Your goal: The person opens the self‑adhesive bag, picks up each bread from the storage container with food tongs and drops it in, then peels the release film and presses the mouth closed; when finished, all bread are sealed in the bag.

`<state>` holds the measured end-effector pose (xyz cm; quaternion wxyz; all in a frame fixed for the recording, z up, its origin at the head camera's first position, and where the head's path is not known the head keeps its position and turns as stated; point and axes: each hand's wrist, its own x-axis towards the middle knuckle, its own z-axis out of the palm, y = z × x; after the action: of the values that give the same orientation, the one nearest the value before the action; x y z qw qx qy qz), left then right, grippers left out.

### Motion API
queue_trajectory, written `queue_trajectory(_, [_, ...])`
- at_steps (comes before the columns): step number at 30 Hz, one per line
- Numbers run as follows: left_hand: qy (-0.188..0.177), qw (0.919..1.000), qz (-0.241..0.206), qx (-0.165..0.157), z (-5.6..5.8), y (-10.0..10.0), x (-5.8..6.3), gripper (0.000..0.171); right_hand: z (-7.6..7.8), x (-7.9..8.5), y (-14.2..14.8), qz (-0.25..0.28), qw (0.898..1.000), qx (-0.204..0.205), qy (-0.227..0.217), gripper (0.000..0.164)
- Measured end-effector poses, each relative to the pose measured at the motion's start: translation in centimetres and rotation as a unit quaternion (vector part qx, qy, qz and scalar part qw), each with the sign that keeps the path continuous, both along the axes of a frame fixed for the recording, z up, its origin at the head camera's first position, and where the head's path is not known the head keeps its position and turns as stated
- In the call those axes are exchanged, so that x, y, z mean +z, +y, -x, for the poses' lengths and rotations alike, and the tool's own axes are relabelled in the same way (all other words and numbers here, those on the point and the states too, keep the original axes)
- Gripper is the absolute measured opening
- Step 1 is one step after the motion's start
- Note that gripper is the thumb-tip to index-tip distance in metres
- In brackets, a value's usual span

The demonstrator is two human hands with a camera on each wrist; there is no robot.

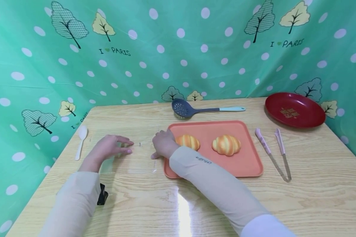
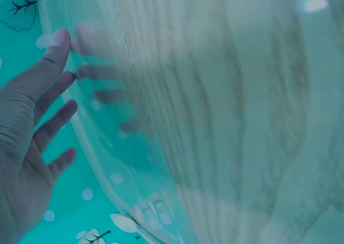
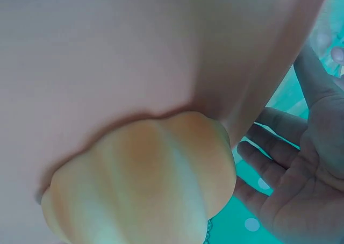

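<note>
My left hand [image 1: 108,149] hovers with relaxed, spread fingers over a clear plastic piece [image 1: 140,166], its faint edges visible on the table. In the left wrist view the fingertips are right at the clear plastic [image 2: 115,163], which mirrors them. My right hand [image 1: 164,143] is at the left edge of a pink tray [image 1: 207,168], holding nothing visible; in the right wrist view its fingers [image 3: 269,163] are loosely extended past the tray rim. Beside that hand, one croissant-shaped bread roll [image 1: 190,141] lies on the tray, partly hidden by it. A second roll [image 1: 226,145] lies farther right.
A white spoon [image 1: 81,140] lies at the left table edge. Behind the tray is a dark blue slotted skimmer [image 1: 184,108]. Lilac-handled tongs [image 1: 273,154] lie to the tray's right, and a red plate [image 1: 295,110] stands back right. A dotted green curtain [image 1: 178,59] surrounds the table.
</note>
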<state>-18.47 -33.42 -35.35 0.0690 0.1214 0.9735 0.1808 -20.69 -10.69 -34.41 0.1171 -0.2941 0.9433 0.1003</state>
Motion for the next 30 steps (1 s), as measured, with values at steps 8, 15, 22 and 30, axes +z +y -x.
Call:
queue_trajectory(8, [0.056,0.9974,0.042,-0.016,-0.2,0.0,-0.3,0.028,0.2,-0.2,-0.1,-0.002,1.0,-0.007,-0.008,0.064])
queue_trajectory(15, [0.088,0.9949,0.039,-0.028,-0.4,0.2,-0.1,0.015,0.0,-0.1,-0.1,-0.003,1.0,-0.005,-0.005,0.061])
queue_trajectory(22, [0.075,0.9968,0.011,-0.026,-0.4,0.0,0.1,0.013,0.0,0.0,0.0,-0.002,1.0,-0.002,0.002,0.062])
queue_trajectory(30, [0.069,0.9976,0.0,-0.012,-0.2,-0.4,0.8,0.015,0.1,-0.1,0.0,-0.004,1.0,-0.002,0.006,0.065])
